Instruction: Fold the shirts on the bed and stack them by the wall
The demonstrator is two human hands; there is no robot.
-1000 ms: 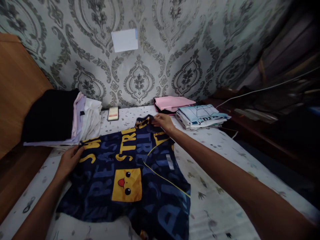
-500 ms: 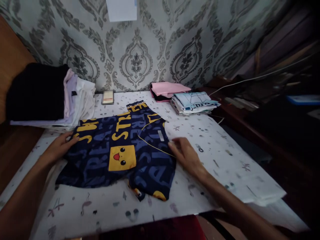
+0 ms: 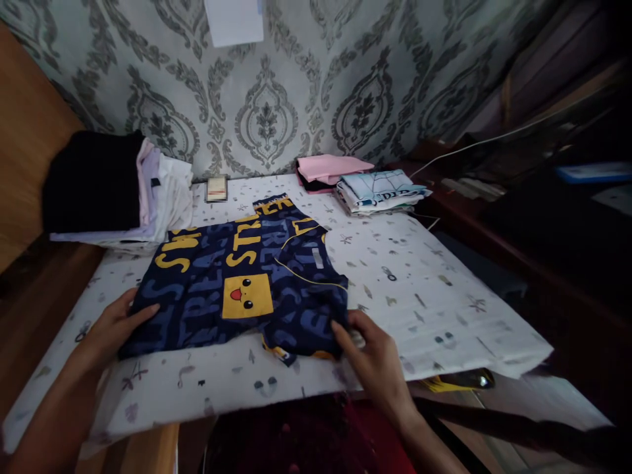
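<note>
A navy shirt (image 3: 202,289) with yellow and blue lettering lies spread on the white patterned cloth. Its yellow square patch with a printed face is near the middle, and thin yellow piping runs along the neckline at the right. My left hand (image 3: 111,329) holds the shirt's left edge, thumb on top and the other fingers partly hidden at the edge. At the lower right, my right hand (image 3: 375,355) pinches the sleeve side between thumb and fingers. The near sleeve's hem is partly folded, showing a bit of yellow.
Folded clothes (image 3: 93,184), black on top, are stacked at the left. Near the wall lie a pink folded garment (image 3: 333,168) and a light blue and white folded pile (image 3: 380,191). A small card (image 3: 216,189) rests at the back. A thin cable (image 3: 474,146) crosses the right side.
My right hand has moved down from the neckline to the sleeve side. My left hand has slid slightly nearer along the left edge, and the shirt's near edge lies straighter.
</note>
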